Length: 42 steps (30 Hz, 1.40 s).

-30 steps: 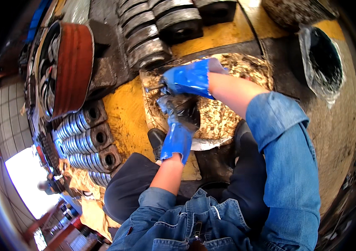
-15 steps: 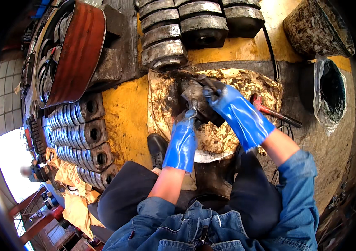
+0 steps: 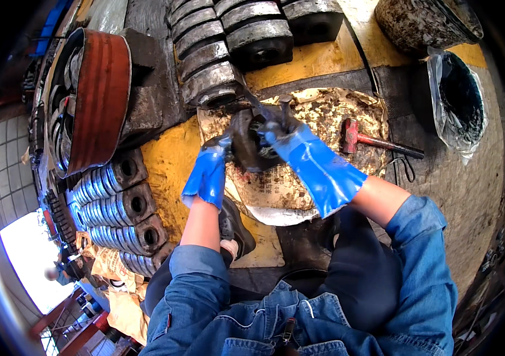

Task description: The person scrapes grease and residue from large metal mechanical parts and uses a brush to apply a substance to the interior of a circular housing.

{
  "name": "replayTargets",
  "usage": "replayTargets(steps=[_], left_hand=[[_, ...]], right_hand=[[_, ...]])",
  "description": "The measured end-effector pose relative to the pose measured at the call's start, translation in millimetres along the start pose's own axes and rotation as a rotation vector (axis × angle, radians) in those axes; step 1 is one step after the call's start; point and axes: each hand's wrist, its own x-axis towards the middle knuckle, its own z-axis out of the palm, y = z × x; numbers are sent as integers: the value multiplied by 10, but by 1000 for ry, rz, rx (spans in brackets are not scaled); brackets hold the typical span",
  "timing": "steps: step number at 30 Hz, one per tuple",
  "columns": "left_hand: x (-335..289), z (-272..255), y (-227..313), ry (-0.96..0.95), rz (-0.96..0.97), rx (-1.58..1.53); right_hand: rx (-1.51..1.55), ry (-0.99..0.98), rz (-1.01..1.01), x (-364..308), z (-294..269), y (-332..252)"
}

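our left hand [image 3: 219,145] and right hand [image 3: 288,137] are at the bored metal block [image 3: 244,142]; whether clamped, we cannot tell. likely heavy, rigid, slick: opposite sides suit gripping.

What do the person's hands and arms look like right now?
The left hand and right hand wear shiny blue gloves with loose, flared cuffs; dark grime coats the finger ends. The blue denim sleeves are turned up, leaving bare forearm above each cuff.
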Motion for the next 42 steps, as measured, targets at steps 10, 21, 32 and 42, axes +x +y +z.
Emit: replayTargets(steps=[10, 21, 32, 42], left_hand=[[-497, 3, 104, 105, 168, 115], [-197, 1234, 1, -546, 153, -684], [-667, 804, 766, -530, -326, -468], [-1125, 177, 1362, -106, -249, 60]], right_hand=[[-575, 132, -346, -137, -846, 33], [-1565, 44, -359, -640, -116, -540], [-1610, 564, 473, -1285, -2626, -988], [-1847, 732, 621, -1239, -3664, -367]])
